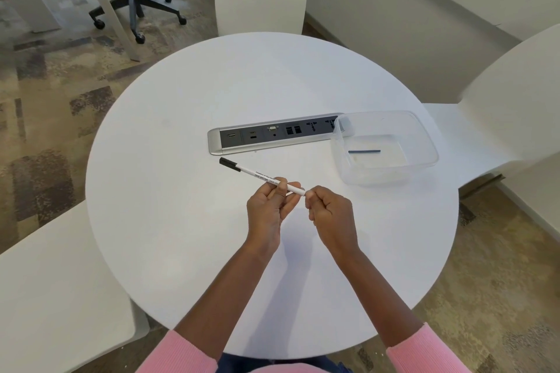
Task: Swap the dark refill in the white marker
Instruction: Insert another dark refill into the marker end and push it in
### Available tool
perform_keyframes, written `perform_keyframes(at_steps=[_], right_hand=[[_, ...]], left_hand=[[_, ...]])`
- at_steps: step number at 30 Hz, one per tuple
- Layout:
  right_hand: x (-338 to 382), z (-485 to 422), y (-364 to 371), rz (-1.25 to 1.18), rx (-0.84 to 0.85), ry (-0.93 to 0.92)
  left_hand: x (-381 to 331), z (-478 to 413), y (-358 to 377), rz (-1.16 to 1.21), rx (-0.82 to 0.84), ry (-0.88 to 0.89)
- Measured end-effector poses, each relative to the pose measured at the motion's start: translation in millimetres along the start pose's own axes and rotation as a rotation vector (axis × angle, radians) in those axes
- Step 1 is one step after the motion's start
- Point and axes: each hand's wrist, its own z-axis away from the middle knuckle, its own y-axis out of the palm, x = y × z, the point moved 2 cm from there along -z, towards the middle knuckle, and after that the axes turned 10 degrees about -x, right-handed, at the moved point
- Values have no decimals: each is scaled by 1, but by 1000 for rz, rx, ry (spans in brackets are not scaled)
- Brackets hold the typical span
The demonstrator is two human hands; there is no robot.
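Two hands meet above the round white surface [181, 221], where a clear plastic tub [424, 142] holds a dark refill stick [364, 151]. Left hand [268, 206] clamps the white black-capped marker [257, 174] mid-barrel (cap pointing away); right hand [328, 210] is pinched shut at its rear end.

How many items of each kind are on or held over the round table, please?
White marker with black cap, held in the left hand and right hand: 1
Dark refill: 1
Clear plastic container: 1
Built-in socket panel: 1
Total: 4
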Motion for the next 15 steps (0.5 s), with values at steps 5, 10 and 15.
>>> perform_keyframes(at_steps=[5, 10, 15], right_hand=[[0, -3, 0, -162, 78, 236], [1, -4, 0, -305, 171, 421], [4, 7, 2, -59, 135, 112]], left_hand=[[0, 0, 0, -16, 8, 5], [1, -1, -3, -33, 2, 12], [-2, -2, -5, -2, -30, 14]])
